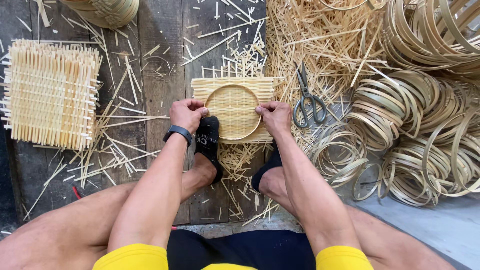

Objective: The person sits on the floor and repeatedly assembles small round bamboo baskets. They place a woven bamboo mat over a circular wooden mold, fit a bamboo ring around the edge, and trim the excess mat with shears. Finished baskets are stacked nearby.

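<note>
A square woven bamboo mat [233, 86] lies on the dark wooden floor between my feet. A round bamboo hoop [232, 112] sits pressed into the mat. My left hand [187, 113] grips the hoop's left edge with curled fingers, and it wears a dark wristband. My right hand [274, 115] grips the hoop's right edge the same way. My two feet in black socks [209, 142] press on the mat's near edge.
Grey scissors [306, 97] lie just right of the mat on a heap of bamboo offcuts [320, 45]. Piles of bamboo hoops [415, 135] fill the right side. A stack of woven mats [50, 95] lies far left, and a basket [106, 10] sits at the top.
</note>
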